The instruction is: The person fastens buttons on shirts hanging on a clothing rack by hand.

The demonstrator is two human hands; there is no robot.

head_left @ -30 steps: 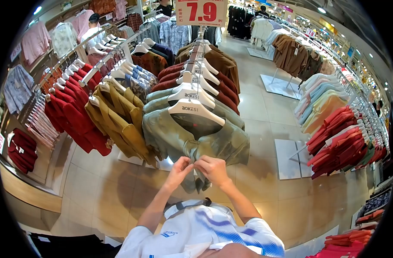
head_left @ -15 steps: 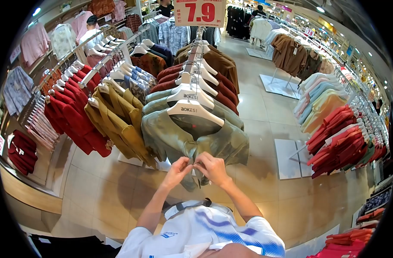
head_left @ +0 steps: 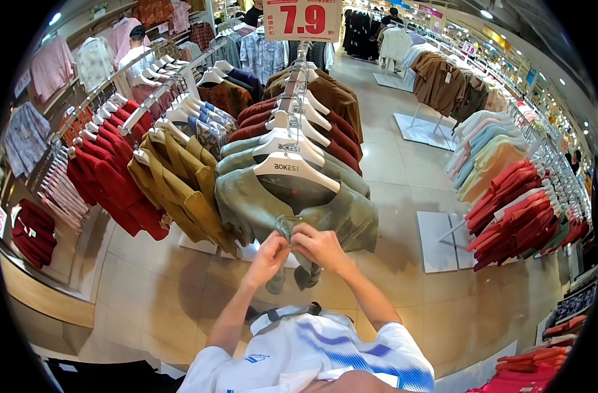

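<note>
A grey-green patterned shirt (head_left: 241, 200) hangs at the near end of the rack from a white hanger (head_left: 298, 171) lettered BOKES. My left hand (head_left: 267, 257) pinches the shirt's front edge, fingers curled. Beside it, almost touching, my right hand (head_left: 320, 249) pinches the opposite front edge. Just above my fingers the cloth is bunched near the neckline's lower end, and the loose lower ends dangle beneath. My fingers hide whatever lies between their tips, so a button cannot be made out.
Behind the shirt, dark red garments (head_left: 343, 144) share the rack beneath a 7.9 sign (head_left: 302, 21). Mustard jackets (head_left: 174, 187) hang close on the left. To the right stands another rack with red clothes (head_left: 508, 216) above a white base (head_left: 436, 239). A person (head_left: 136, 52) is at the far left.
Both hands have risen slightly along the shirt front, and their fingertips have drawn closer to the bunched cloth. The lower ends of the shirt have shifted.
</note>
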